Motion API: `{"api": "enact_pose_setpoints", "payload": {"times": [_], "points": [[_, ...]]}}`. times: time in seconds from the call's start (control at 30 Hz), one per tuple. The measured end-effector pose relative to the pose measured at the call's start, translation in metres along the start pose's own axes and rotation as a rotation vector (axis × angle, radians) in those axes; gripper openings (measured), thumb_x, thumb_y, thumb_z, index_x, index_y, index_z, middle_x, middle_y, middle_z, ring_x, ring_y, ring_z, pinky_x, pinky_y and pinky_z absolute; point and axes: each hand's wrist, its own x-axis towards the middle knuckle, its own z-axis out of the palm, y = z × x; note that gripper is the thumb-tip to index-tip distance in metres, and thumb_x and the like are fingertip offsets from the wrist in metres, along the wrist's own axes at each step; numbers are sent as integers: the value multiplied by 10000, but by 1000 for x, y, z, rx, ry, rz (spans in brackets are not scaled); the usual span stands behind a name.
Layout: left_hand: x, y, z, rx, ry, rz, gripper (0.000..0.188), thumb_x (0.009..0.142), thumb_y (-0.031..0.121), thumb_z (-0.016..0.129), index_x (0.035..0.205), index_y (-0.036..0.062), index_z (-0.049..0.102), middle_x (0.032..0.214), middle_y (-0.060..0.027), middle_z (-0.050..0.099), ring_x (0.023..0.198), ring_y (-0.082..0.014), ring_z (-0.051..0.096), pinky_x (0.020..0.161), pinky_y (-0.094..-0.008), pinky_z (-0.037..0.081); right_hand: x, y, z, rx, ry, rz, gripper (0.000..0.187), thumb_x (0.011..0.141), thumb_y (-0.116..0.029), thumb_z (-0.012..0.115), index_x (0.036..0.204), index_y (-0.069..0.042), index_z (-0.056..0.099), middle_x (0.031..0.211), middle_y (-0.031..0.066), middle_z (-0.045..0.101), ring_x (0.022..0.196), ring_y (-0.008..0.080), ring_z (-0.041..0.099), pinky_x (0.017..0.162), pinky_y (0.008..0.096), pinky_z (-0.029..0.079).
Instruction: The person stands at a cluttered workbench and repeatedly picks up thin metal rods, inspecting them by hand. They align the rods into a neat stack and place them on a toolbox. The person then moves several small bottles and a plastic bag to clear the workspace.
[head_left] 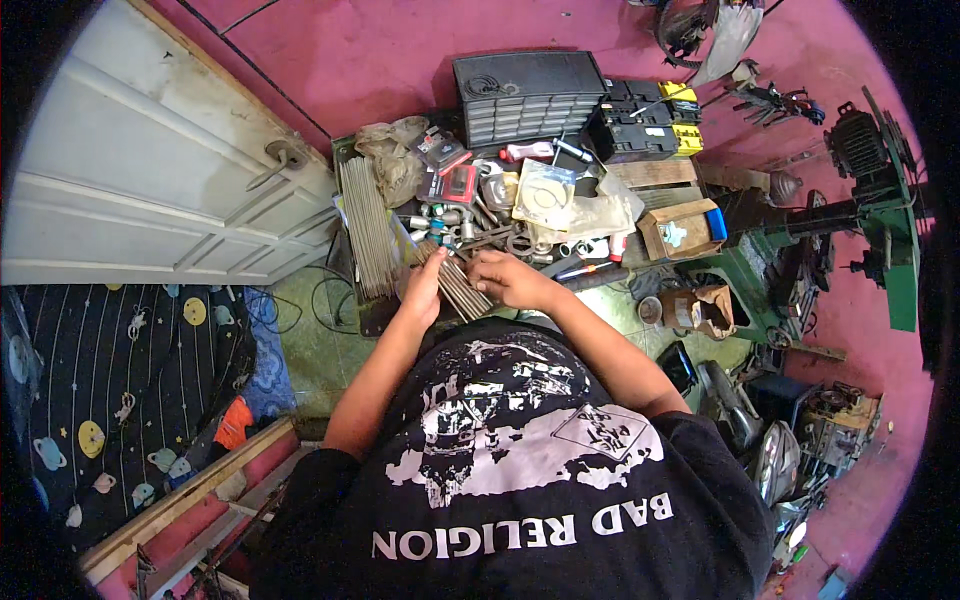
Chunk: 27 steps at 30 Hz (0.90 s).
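A bundle of thin brown welding rods (466,295) lies slanting between my hands, close to my body. My left hand (424,284) is closed around the bundle's left side, thumb toward its far end. On the right side of the rods, my right hand (508,279) has its fingers curled in against them; what they pinch is hidden. Left of my left hand, a larger stack of grey welding rods (368,235) lies lengthwise on the workbench. Just beyond my hands are several metal sockets (436,218) and dark steel tools (490,238).
Behind the clutter stand a black small-parts drawer cabinet (530,110) and black-and-yellow batteries (650,120). Clear plastic packets (545,195) cover the bench middle. An open cardboard box (683,232) sits at right, near a green machine stand (750,270). A white door (150,170) borders the left.
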Motion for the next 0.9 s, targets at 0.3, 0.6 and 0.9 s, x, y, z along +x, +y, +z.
{"api": "enact_pose_setpoints", "payload": {"times": [0.3,0.6,0.9], "points": [[21,-10,-4,112,83,68,345,938,348,695,1063,26,687,980,-51,701,909,-160,645,858,-323,477,0,2,11,59,125,185,93,953,-91,602,1003,-13,588,976,144,585,970,323,589,874,405,459],[-9,8,34,395,247,194,328,948,348,678,911,23,707,826,-36,703,735,-135,639,703,-331,491,1,28,27,392,143,557,412,908,-320,750,1101,9,594,958,128,674,852,180,625,795,348,511],[-23,28,64,691,286,520,423,935,410,699,856,-5,692,736,-75,692,685,-171,624,671,-371,498,23,-2,17,-139,-42,577,696,686,-440,826,1225,-66,596,1025,167,709,1007,371,667,1009,643,338]]}}
